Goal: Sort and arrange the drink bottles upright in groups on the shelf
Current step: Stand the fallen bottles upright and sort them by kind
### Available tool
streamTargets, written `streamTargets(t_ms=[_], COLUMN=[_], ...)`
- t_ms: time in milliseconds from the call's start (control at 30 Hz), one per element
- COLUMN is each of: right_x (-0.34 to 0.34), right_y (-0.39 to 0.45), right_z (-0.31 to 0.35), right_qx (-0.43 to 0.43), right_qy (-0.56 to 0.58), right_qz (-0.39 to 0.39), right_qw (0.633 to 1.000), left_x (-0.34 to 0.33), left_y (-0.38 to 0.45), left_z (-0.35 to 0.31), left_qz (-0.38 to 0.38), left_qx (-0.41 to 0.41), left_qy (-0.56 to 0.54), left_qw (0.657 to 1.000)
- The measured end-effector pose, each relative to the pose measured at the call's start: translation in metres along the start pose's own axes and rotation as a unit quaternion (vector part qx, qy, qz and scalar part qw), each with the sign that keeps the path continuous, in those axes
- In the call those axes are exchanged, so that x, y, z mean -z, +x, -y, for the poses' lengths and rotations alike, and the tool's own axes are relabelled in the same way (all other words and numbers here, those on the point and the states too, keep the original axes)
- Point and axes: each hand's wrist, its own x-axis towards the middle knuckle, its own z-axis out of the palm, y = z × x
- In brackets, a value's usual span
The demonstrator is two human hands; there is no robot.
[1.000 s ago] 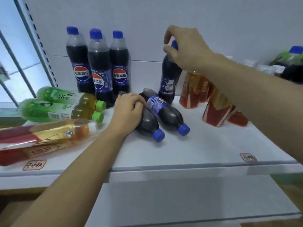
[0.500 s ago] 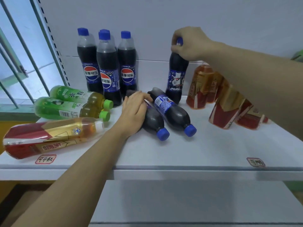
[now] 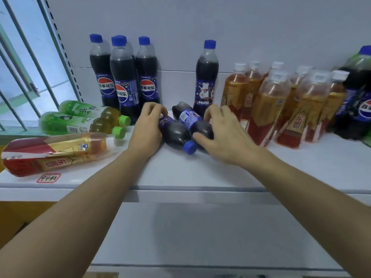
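On the shelf (image 3: 200, 173), the left hand (image 3: 147, 127) grips one lying cola bottle (image 3: 174, 134); the right hand (image 3: 222, 133) seemingly curls its fingers (image 3: 212, 113) round the other cola bottle (image 3: 190, 119).

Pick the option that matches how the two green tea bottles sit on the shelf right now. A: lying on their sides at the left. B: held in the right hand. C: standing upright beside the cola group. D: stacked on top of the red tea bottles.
A: both green tea bottles lie on their sides at the left of the shelf, green caps pointing right, no hand touching them.
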Motion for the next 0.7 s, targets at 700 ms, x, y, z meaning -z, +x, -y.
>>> streamTargets(t_ms=[700], right_x=[0.055], right_y=[0.039], right_z=[0.018], right_qx=[-0.034], right_qy=[0.045], right_qz=[-0.066], right_qw=[0.996], left_x=[0.005], left_y=[-0.004], left_z=[-0.005], left_qz=[0.051], left_qx=[0.126], left_qy=[0.095], left_qw=[0.986])
